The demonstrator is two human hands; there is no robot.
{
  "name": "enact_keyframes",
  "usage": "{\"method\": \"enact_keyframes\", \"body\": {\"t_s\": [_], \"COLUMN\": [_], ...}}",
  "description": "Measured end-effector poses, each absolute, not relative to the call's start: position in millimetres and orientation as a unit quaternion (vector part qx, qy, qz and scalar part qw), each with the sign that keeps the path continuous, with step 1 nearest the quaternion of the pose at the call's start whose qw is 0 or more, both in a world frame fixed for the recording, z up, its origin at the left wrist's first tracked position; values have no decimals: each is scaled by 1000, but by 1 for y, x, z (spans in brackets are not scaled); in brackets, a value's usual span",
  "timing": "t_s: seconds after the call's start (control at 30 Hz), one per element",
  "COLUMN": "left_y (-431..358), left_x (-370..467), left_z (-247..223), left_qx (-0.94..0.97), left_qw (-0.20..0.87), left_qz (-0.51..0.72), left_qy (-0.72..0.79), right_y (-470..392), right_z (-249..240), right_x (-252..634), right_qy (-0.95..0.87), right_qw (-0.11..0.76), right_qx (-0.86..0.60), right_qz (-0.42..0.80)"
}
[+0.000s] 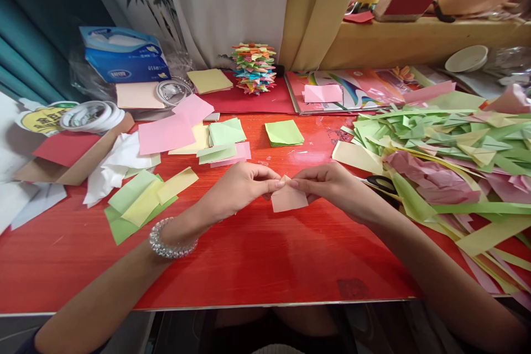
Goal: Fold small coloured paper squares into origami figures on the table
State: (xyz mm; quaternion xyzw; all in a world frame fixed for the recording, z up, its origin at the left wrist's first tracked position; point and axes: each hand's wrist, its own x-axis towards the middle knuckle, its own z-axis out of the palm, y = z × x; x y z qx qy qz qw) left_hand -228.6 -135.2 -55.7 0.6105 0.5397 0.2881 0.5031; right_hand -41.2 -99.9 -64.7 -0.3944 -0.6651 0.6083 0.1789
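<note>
A small sheet of pale pink paper (289,199) is held up over the middle of the red table, its top corners folded toward a point. My left hand (249,183) pinches its upper left side between thumb and fingers. From the other side, my right hand (323,181) grips the upper right edge, the two thumbs almost meeting at the tip. Just beyond the hands lies a stack of green paper squares (284,133). Pale green squares (226,131) and larger pink sheets (166,134) rest to the left of it.
Folded green pieces (418,133) and paper strips are heaped at right, with black scissor handles (384,183) partly under them. A colourful folded-paper tower (254,68) stands at the back. Tape rolls (91,116), a cardboard box (99,152) and a blue tissue pack (124,55) occupy the left.
</note>
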Motion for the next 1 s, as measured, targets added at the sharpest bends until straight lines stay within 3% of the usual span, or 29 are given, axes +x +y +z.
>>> {"method": "enact_keyframes", "body": {"t_s": [0.43, 1.0], "left_y": [-135, -132], "left_x": [-230, -234], "left_z": [-52, -55], "left_qx": [635, 651], "left_qw": [501, 495], "left_qz": [224, 197], "left_qy": [544, 540], "right_y": [-98, -101], "right_z": [-63, -66], "right_x": [-39, -42], "right_qy": [-675, -783], "right_qw": [129, 127], "right_qx": [-383, -417], "right_qz": [617, 443]}}
